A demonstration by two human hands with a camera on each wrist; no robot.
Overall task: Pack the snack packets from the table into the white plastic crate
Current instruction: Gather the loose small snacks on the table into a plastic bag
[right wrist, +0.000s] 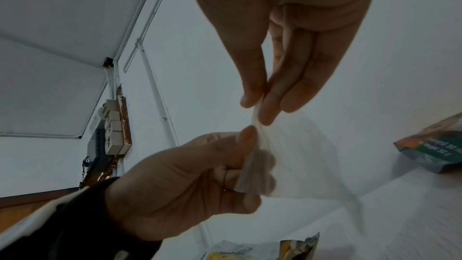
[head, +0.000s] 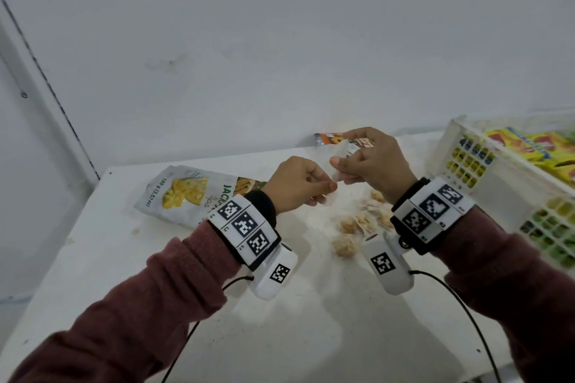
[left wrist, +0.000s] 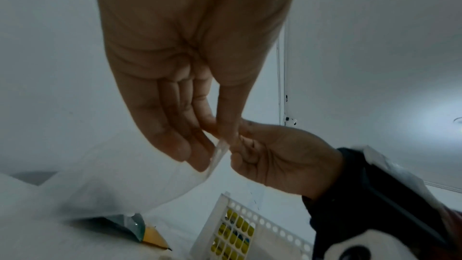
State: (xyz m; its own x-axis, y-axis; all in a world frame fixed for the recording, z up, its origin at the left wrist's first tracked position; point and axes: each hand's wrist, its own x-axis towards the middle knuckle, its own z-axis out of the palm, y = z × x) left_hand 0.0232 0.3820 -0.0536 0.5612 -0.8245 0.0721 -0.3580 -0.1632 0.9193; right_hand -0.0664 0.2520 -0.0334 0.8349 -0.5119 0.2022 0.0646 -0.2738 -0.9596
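Above the table, both hands hold one thin clear plastic bag (head: 337, 154) between them. My left hand (head: 326, 188) pinches its lower edge; in the left wrist view the thumb and fingers of the left hand (left wrist: 220, 145) close on the clear plastic bag (left wrist: 125, 185). My right hand (head: 337, 165) pinches the upper edge, and in the right wrist view the right hand (right wrist: 257, 110) nips the clear plastic bag (right wrist: 300, 155) just above the left hand (right wrist: 250, 145). A jackfruit chips packet (head: 186, 193) lies flat at the left. The white plastic crate (head: 494, 186) stands at the right.
Several small wrapped snacks (head: 361, 224) are scattered on the white table (head: 109, 258) under my right wrist. An orange packet (head: 329, 137) lies by the back wall. Yellow packets (head: 535, 149) fill the crate. Cables trail from both wrist cameras.
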